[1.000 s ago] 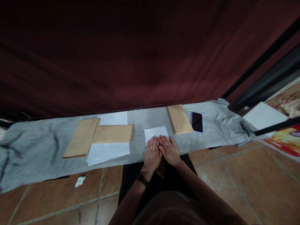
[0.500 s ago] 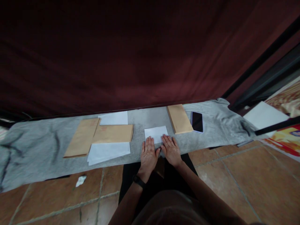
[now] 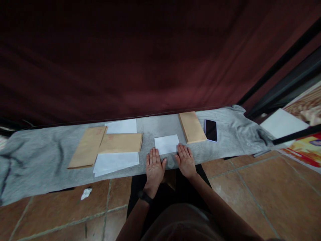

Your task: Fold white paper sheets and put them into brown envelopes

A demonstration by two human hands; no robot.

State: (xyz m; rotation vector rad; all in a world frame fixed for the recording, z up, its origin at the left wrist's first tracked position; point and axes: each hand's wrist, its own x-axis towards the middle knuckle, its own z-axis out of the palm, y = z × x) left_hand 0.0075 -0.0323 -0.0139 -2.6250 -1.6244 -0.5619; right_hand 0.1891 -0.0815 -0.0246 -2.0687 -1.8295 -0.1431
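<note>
A small folded white paper lies on the grey cloth in front of me. My left hand rests flat on the cloth at the paper's near left corner, fingers stretched out, with a dark band on the wrist. My right hand lies flat at the paper's near right corner, fingers spread, its fingertips at the paper's edge. Neither hand holds anything.
Two brown envelopes and white sheets lie overlapped to the left. Another brown envelope and a black phone lie to the right. A dark red curtain hangs behind. A paper scrap is on the tiled floor.
Both hands have slid off the folded paper, apart and toward me, leaving nearly all of it uncovered. The paper stays in place.
</note>
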